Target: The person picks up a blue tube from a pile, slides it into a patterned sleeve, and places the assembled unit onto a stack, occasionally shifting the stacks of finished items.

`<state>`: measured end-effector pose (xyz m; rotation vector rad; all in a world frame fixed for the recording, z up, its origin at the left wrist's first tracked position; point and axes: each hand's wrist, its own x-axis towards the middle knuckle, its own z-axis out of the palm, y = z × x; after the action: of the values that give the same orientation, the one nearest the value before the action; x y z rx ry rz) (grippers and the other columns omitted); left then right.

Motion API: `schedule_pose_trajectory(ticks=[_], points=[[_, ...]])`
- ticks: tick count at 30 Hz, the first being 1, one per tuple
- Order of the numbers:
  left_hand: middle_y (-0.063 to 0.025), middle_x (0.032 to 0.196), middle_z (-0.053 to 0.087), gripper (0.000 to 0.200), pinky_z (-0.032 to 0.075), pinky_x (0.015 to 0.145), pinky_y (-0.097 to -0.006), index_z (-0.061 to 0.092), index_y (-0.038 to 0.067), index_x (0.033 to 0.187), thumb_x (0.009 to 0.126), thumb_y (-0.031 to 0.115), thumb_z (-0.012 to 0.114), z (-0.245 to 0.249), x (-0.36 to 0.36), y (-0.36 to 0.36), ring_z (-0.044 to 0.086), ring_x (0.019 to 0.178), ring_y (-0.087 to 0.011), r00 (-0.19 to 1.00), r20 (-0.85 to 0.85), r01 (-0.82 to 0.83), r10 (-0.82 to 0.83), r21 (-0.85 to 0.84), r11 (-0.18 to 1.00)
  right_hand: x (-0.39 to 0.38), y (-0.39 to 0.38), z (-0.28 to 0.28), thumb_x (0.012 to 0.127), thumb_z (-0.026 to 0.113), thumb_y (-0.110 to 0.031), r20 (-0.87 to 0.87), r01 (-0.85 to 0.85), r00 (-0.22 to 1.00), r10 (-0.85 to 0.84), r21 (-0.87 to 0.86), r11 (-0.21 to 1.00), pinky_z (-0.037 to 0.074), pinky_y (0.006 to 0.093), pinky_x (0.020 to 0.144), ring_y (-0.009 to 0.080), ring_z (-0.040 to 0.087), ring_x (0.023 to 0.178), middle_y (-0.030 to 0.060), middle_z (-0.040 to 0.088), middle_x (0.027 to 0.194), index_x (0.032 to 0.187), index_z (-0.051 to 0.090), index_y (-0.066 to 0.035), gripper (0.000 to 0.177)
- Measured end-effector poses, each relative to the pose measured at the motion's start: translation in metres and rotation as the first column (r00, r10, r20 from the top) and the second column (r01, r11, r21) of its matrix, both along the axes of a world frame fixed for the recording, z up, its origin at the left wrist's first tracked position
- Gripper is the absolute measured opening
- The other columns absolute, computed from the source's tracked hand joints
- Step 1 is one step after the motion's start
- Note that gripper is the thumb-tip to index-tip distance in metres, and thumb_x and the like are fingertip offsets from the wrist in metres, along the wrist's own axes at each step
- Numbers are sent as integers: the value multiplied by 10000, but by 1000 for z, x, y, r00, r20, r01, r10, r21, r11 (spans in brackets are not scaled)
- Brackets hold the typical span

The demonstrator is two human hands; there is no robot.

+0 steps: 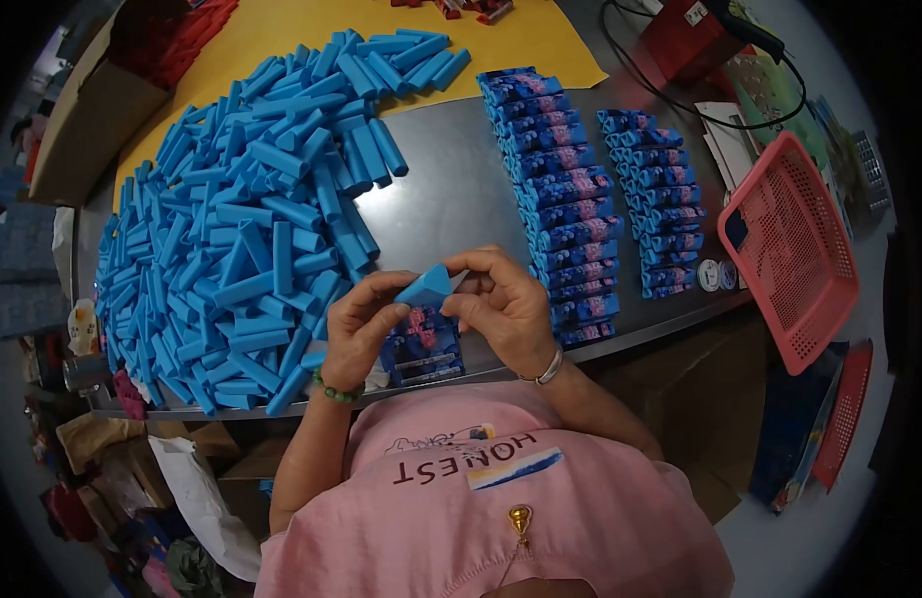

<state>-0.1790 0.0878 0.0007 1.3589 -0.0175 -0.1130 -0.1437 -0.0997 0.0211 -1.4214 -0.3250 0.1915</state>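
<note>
A pink shirt [620, 518] printed with the word "HONEST" and a gold pendant [521, 518] fill the foreground as a person works at a metal table [451, 169]. Just above the table's near edge, the left hand [359, 324], a green bead bracelet [338, 391] at its wrist, grasps a blue block [424, 288] between thumb and fingers. The right hand [506, 309], a silver band [549, 367] at its wrist, pinches a small pale piece [459, 282] beside the block's end; whether the two are joined cannot be told. Beneath the hands lies a blue printed packet [421, 351]. To the left, a broad pile of similar blue blocks [257, 224] spreads across the table and onto a yellow sheet [516, 50]. To the right, printed blue packs [565, 214] stand in two columns, with a pink basket [794, 249] tilted beyond them. A cardboard box [90, 115] holding red items [187, 45] sits at far left.
</note>
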Motion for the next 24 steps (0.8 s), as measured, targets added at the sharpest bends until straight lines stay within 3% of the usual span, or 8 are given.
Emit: schedule_pose_trajectory(ticks=[4, 7, 9, 10, 11, 13, 17, 24], points=[[-70, 1002, 620, 248, 467, 796, -249, 577, -28, 1125, 916, 100, 542, -5, -5, 17, 575, 936, -118, 980, -95, 165, -172, -82, 983, 6, -1, 9, 778, 658, 27, 265, 20, 964, 16, -131, 991, 512, 218, 609, 121, 606, 803, 75, 580, 999, 1078, 600, -26, 311], [-76, 993, 620, 269, 469, 763, -256, 586, -33, 1111, 947, 164, 505, 3, 0, 15, 577, 888, -126, 895, -201, 272, -397, -460, 845, 9, -6, 0, 762, 677, 6, 460, -116, 868, 186, -176, 978, 512, 239, 632, 132, 599, 815, 78, 566, 1052, 1082, 603, -52, 334], [-67, 944, 621, 238, 465, 716, -265, 612, -18, 1056, 946, 167, 509, 6, 0, 8, 571, 819, -121, 995, -96, 30, -12, 189, 982, 5, -8, 1, 787, 652, 19, 396, 3, 910, 118, -292, 956, 498, 210, 598, 117, 603, 783, 82, 547, 1060, 1066, 595, -24, 288], [-81, 900, 608, 158, 461, 698, -299, 630, -6, 972, 883, 117, 584, -3, -1, 16, 573, 789, -171, 999, -12, -23, 33, 502, 864, 4, -12, 0, 787, 652, 19, 392, 6, 913, 116, -296, 955, 498, 210, 598, 117, 603, 783, 82, 547, 1060, 1066, 595, -24, 288], [-81, 900, 608, 158, 461, 698, -299, 630, -6, 972, 883, 117, 584, -3, -2, 16, 573, 789, -171, 999, -19, -20, 34, 500, 866, 3, -15, -1, 803, 634, 25, 257, 26, 966, 42, -254, 967, 487, 196, 580, 107, 603, 763, 79, 542, 1037, 1061, 589, -10, 264], [-114, 909, 586, 160, 459, 707, -336, 626, -3, 913, 779, 74, 667, 4, -9, 14, 573, 828, -249, 981, 97, 25, -170, 802, 597, 1, -13, -3, 842, 578, 53, 90, 91, 993, -79, -128, 988, 461, 164, 537, 83, 603, 710, 69, 527, 978, 1057, 569, 34, 216], [-123, 887, 553, 259, 444, 729, -382, 620, 19, 855, 631, 53, 746, -7, -21, 3, 540, 855, -310, 972, 146, -47, -185, 890, 454, 1, -13, 0, 849, 562, 66, -15, 106, 994, -107, -62, 992, 467, 169, 542, 84, 604, 704, 63, 529, 979, 1067, 554, 51, 219], [-118, 858, 531, 300, 431, 710, -381, 597, 21, 815, 568, 53, 766, -19, -22, 4, 524, 819, -311, 988, 77, 3, -132, 855, 519, -2, -14, -9, 835, 574, 64, -57, 75, 995, -80, -74, 994, 474, 170, 545, 83, 601, 719, 50, 518, 972, 1058, 563, 25, 227]])
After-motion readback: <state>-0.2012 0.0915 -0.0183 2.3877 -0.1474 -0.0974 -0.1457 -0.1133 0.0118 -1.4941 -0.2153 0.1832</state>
